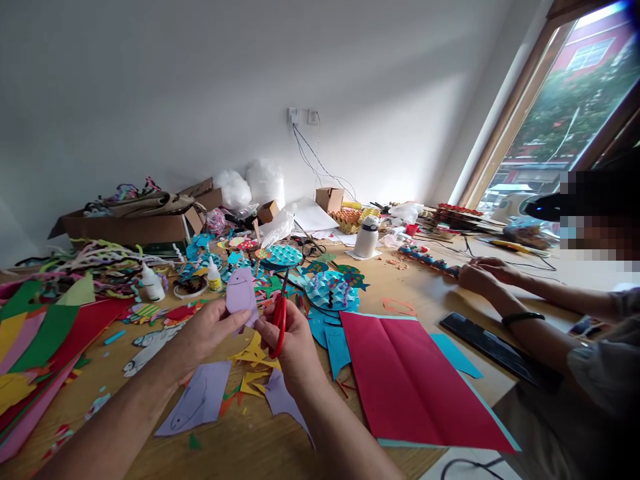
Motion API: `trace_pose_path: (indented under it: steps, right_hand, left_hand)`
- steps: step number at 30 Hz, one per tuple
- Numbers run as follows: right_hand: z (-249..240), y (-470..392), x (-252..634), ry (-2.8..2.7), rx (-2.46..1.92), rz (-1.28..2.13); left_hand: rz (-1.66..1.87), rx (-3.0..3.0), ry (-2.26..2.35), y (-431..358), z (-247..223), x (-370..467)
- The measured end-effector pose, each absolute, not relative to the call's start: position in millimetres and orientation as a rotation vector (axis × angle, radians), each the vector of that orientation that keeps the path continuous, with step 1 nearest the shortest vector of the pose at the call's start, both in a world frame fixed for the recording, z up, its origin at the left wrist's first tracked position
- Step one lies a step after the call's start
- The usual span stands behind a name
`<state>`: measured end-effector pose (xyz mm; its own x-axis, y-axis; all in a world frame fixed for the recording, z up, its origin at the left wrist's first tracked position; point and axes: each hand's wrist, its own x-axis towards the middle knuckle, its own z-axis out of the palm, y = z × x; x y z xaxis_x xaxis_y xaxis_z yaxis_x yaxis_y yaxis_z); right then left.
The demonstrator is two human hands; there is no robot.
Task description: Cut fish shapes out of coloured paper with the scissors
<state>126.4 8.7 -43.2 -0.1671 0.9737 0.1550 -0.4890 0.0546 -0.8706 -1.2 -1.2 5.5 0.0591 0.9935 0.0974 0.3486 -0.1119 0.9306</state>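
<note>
- Head view: we have both hands raised over the wooden table, nearer its near edge than its far edge.
- Our left hand pinches a lilac paper piece at its lower part, thumb across the front; a faint drawn line shows on it.
- Our right hand is closed round the handles of the red-handled scissors, its fingertips at the paper's lower right corner; whether they grip it too, we cannot tell.
- The paper lies between our hands, closer to the left palm, its long axis pointing up and away towards the table's far edge.
- The scissor blades point much the same way, just right of the paper and apart from it, so the two long axes run nearly side by side; we judge that the angle between them matters most. How far the blades are parted, we cannot make out.
- Below our hands, towards the near edge, lie a lilac sheet with a drawn fish and yellow paper scraps.
- Rightward, a crimson sheet juts past the table's edge.
</note>
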Motion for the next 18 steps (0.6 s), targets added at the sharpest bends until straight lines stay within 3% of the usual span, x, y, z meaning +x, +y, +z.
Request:
trace_pose_path:
  steps: [18]
  right_hand:
    - [-41, -59, 143, -1.471, -0.938, 1.331]
  left_hand:
    - [1.407, 1.158, 1.018, -23, 10, 6]
